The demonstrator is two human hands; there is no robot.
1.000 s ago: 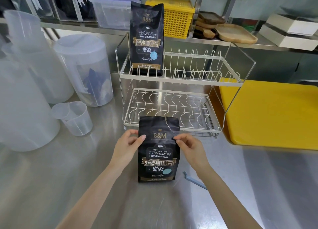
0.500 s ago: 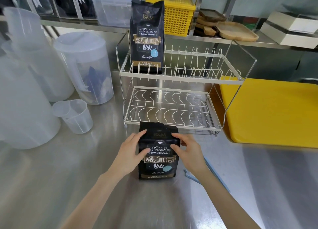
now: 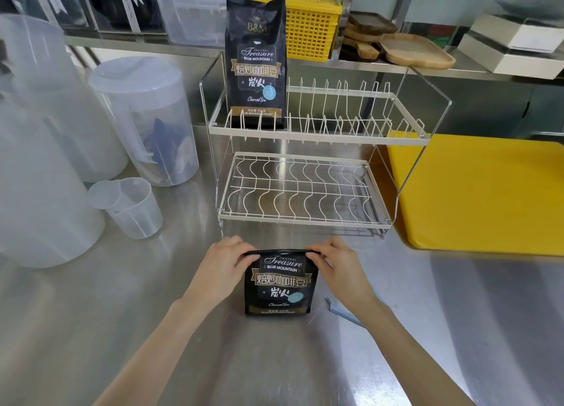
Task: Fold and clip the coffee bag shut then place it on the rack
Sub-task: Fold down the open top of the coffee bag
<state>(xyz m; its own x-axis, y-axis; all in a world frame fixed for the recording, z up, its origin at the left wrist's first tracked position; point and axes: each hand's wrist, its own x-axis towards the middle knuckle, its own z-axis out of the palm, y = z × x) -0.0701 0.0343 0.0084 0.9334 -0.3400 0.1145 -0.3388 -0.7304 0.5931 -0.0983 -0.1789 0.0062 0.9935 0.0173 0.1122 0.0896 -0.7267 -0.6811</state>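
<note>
My left hand (image 3: pixel 222 271) and right hand (image 3: pixel 338 268) pinch the folded top corners of the coffee bag (image 3: pixel 280 286), upright on the steel counter (image 3: pixel 91 329) near the rack (image 3: pixel 305 189). Clip (image 3: pixel 341 312) lies right, apart.

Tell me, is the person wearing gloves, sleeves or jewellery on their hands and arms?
No. The left hand and right hand are bare: no gloves, rings, watch or bracelet show. Both forearms are uncovered to the picture's bottom edge, with no sleeve in view.
</note>
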